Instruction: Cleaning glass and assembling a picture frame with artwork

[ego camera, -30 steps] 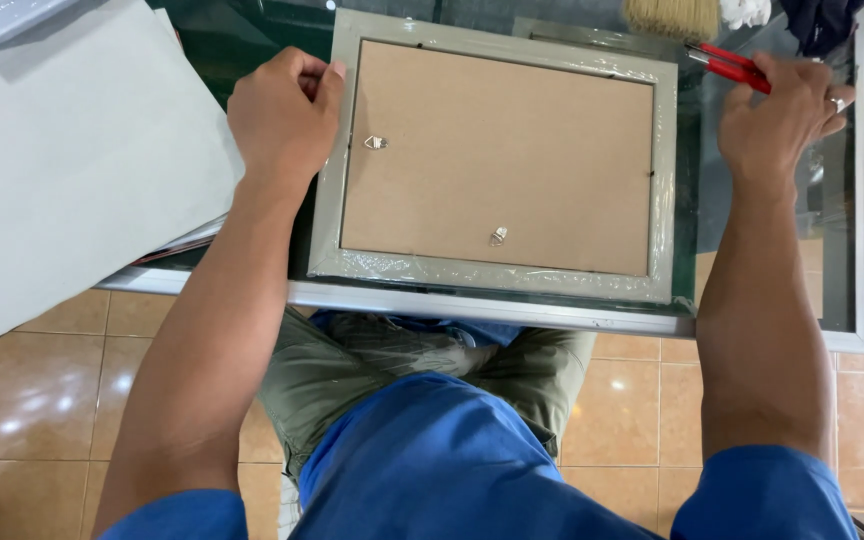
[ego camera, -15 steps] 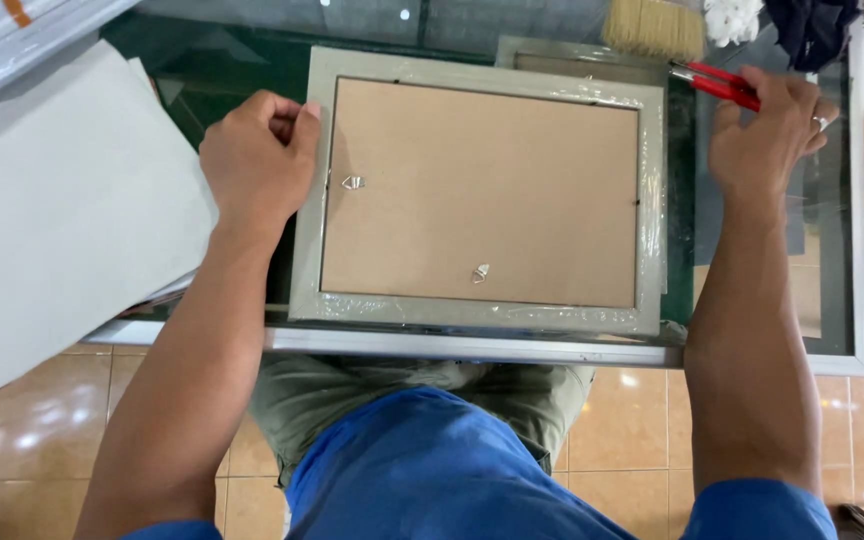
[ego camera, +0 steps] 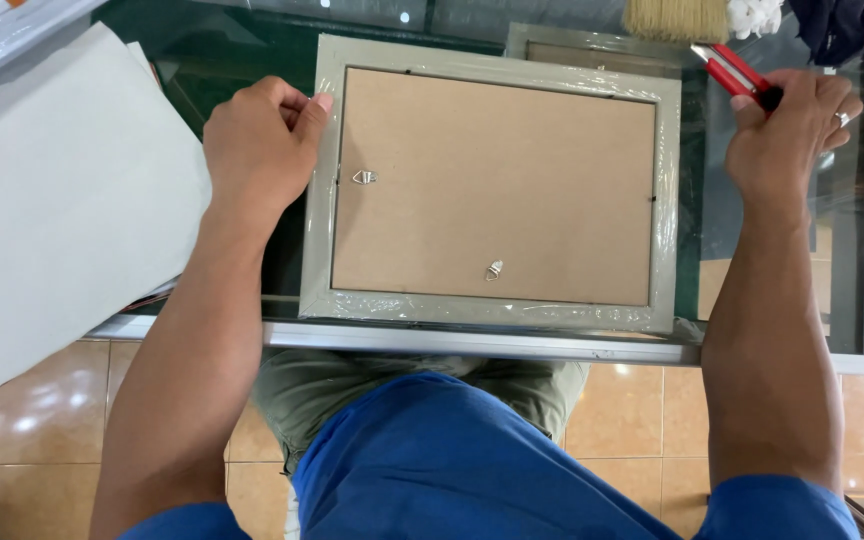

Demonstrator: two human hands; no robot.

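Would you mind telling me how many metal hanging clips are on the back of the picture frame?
2: one clip near the backing's left edge, another clip near its bottom edge. None seems hidden.

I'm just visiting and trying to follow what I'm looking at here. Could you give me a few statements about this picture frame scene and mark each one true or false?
1. The picture frame lies back side up, its brown backing board showing. True.
2. The right hand holds a blue pen. False: it grips a red utility knife.
3. The left hand rests at the frame's left edge. True.
4. The frame is bare wood with no covering. False: it is grey and wrapped in clear plastic film.
5. A brush lies at the far edge of the glass table. True.
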